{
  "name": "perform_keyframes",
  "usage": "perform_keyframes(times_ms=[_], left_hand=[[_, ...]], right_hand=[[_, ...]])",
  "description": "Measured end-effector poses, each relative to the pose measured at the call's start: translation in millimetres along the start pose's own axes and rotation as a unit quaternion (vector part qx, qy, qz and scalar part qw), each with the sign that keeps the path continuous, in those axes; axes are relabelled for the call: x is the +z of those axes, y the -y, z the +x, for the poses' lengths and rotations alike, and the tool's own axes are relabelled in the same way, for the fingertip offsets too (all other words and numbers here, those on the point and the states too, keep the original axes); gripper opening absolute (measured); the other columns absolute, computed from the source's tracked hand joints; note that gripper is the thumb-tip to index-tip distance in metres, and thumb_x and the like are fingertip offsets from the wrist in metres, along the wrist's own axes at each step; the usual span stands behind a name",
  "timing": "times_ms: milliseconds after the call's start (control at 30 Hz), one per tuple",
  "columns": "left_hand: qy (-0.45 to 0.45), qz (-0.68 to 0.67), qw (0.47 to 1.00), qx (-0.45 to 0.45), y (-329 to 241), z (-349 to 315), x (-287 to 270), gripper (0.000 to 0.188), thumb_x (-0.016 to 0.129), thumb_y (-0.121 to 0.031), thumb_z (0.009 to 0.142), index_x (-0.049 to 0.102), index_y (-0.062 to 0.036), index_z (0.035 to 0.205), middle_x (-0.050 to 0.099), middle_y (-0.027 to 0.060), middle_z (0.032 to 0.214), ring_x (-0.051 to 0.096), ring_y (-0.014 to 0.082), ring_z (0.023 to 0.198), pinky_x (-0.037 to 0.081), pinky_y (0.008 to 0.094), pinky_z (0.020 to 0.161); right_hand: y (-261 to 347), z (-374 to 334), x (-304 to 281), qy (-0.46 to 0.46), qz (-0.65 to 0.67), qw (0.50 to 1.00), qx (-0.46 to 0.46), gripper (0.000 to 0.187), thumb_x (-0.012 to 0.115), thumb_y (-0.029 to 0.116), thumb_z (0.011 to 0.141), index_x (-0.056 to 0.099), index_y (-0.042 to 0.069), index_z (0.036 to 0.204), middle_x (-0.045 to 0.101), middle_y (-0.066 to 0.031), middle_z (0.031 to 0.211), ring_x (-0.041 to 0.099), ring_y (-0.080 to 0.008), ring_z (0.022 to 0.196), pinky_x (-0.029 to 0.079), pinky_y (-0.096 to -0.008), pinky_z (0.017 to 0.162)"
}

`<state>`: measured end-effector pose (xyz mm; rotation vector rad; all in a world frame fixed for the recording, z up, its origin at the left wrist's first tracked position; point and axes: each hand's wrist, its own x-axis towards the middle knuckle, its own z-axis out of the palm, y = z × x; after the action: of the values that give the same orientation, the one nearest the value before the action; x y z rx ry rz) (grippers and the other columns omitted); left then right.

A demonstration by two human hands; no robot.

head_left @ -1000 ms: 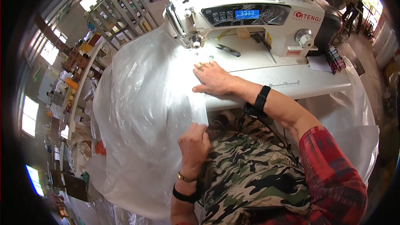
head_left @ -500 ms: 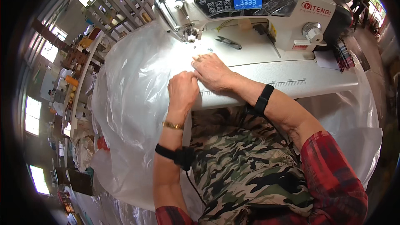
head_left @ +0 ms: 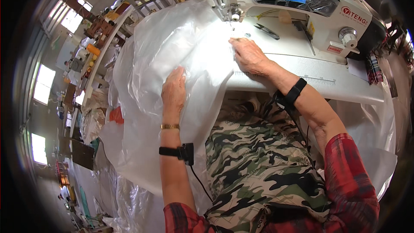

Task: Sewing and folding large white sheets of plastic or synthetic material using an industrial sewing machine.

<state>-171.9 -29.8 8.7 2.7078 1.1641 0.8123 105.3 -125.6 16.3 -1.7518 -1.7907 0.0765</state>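
Sewing table (head_left: 332, 70) — left grip (head_left: 174, 91) straight over plastic (head_left: 148, 80), right grip (head_left: 251, 56) aslant

sheet (head_left: 144, 77): milky white | garment (head_left: 258, 155): green-tan-black camouflage | sleeve (head_left: 348, 170): red-black plaid

From my remote seat I count two bare hands (head_left: 174, 95) (head_left: 252, 57), two red plaid sleeves (head_left: 185, 219) (head_left: 351, 172), two black wrist straps (head_left: 170, 151) (head_left: 296, 91), one gold bracelet (head_left: 170, 126), at least one translucent plastic sheet (head_left: 142, 82), one white sewing machine (head_left: 325, 30), one pair of dark snips (head_left: 267, 31) and one camouflage apron (head_left: 263, 151).
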Motion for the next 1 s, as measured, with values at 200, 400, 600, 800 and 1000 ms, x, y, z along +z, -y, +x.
perform_keyframes(times_ms=[200,400,600,800,1000], left_hand=[[0.037,-0.065,0.997,-0.019,15,3,-5,0.036,0.051,-0.017,0.097,0.060,0.0005,0.127,0.057,0.0168,0.136,0.048,0.0306,0.132,0.040,0.0392,0.109],[0.045,-0.060,0.997,-0.027,19,-2,-5,0.037,0.050,-0.017,0.097,0.059,0.0003,0.128,0.056,0.0161,0.138,0.046,0.0296,0.135,0.038,0.0388,0.111],[0.058,-0.077,0.995,-0.032,8,11,-3,0.038,0.050,-0.018,0.097,0.059,0.0002,0.129,0.054,0.0159,0.140,0.044,0.0293,0.136,0.038,0.0389,0.112],[0.051,-0.095,0.994,-0.034,21,1,-2,0.039,0.050,-0.018,0.097,0.058,0.0014,0.129,0.054,0.0191,0.139,0.045,0.0319,0.135,0.037,0.0396,0.112],[0.047,-0.127,0.989,-0.063,16,-4,-15,0.036,0.053,-0.017,0.097,0.060,0.0033,0.126,0.060,0.0189,0.132,0.054,0.0311,0.125,0.043,0.0377,0.105]], right_hand=[[63,-83,4,-0.178,0.197,0.964,0.031,0.029,0.049,0.008,0.097,0.057,-0.004,0.122,0.065,-0.0231,0.103,0.065,-0.0384,0.090,0.053,-0.0402,0.082],[70,-144,113,-0.070,0.365,0.896,0.242,0.040,0.069,0.031,0.087,0.060,-0.004,0.106,0.066,-0.0169,0.094,0.065,-0.0242,0.082,0.052,-0.0355,0.075],[41,-116,174,0.091,0.460,0.839,0.276,0.044,0.071,0.038,0.082,0.067,-0.006,0.085,0.065,-0.0120,0.071,0.061,-0.0201,0.065,0.050,-0.0359,0.067],[102,-155,65,0.243,0.493,0.824,0.137,0.029,0.058,0.023,0.084,0.067,-0.005,0.088,0.060,-0.0053,0.073,0.053,-0.0135,0.067,0.044,-0.0300,0.060],[133,-182,31,0.167,0.627,0.718,0.252,0.030,0.056,0.025,0.088,0.065,-0.004,0.087,0.060,-0.0041,0.075,0.056,-0.0108,0.070,0.045,-0.0276,0.062]])
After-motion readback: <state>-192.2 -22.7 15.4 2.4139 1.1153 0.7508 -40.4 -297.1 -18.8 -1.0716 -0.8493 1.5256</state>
